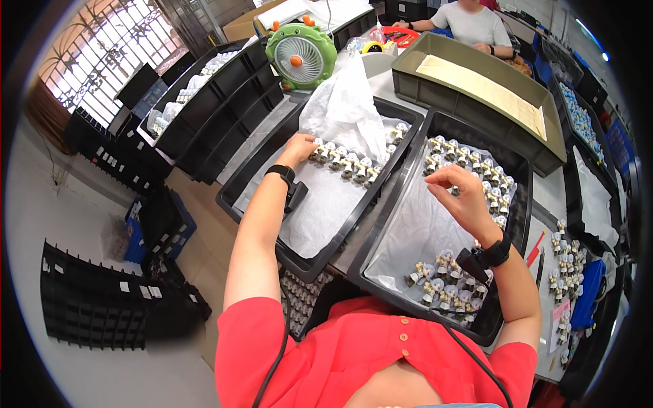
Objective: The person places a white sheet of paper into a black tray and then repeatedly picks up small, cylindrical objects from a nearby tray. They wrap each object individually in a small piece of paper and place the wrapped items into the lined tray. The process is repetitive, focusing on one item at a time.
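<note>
My left hand reaches into the left black tray, its fingers closed at a small figurine at the left end of a row. The row of figurines, pale with dark and gold parts, stands on a white sheet. Over the right black tray hovers my right hand, thumb and fingertips drawn together in a pinch; anything between them is too small to make out. That tray holds more figurines near its front and along its far right side.
A green animal-shaped fan and an olive bin stand beyond the trays. Stacked black trays are at the left. Loose figurines and a blue box sit at the right. Another person sits across the table.
</note>
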`<state>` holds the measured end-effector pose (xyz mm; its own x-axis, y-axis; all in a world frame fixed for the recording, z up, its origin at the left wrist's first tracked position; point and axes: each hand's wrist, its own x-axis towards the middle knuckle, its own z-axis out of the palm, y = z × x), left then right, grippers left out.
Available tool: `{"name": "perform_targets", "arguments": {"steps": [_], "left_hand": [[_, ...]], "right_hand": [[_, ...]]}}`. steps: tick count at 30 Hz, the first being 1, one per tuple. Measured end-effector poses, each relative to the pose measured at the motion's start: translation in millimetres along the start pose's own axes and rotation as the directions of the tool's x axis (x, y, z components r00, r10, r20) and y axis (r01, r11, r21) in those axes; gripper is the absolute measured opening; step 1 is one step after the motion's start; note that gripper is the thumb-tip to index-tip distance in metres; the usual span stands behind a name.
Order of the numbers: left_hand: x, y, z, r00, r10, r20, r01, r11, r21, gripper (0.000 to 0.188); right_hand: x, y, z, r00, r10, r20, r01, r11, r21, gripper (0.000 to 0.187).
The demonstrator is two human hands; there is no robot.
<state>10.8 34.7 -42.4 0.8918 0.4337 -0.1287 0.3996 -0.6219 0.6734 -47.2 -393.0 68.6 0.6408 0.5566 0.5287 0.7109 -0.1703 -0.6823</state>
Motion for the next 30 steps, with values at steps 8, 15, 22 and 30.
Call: {"name": "perform_targets", "arguments": {"steps": [8, 15, 22, 30], "left_hand": [[-0.2, 2.9, -24.1, 0.918, 0.34, -0.204, -0.267, 0.91, 0.317, 0.048], [-112.7, 142.8, -38.3, 0.903, 0.42, 0.092, -0.379, 0.878, -0.291, 0.044], [-194.5, 202.9, 10.2, 0.672, 0.689, 0.272, -0.404, 0.649, -0.645, 0.033], [-209.5, 199.5, 33.6, 0.627, 0.478, 0.615, -0.079, 0.825, -0.56, 0.057]], "right_hand": [[-15.1, 1.9, 6.6, 0.707, 0.184, 0.683, -0.17, 0.982, -0.088, 0.026], [-49.7, -10.4, 30.8, 0.382, 0.193, 0.904, 0.088, 0.966, -0.243, 0.035], [-33.8, 2.7, 22.0, 0.575, 0.155, 0.803, -0.018, 0.984, -0.178, 0.029], [-1.9, -13.7, -16.4, 0.958, -0.137, 0.25, 0.162, 0.983, -0.084, 0.019]]}}
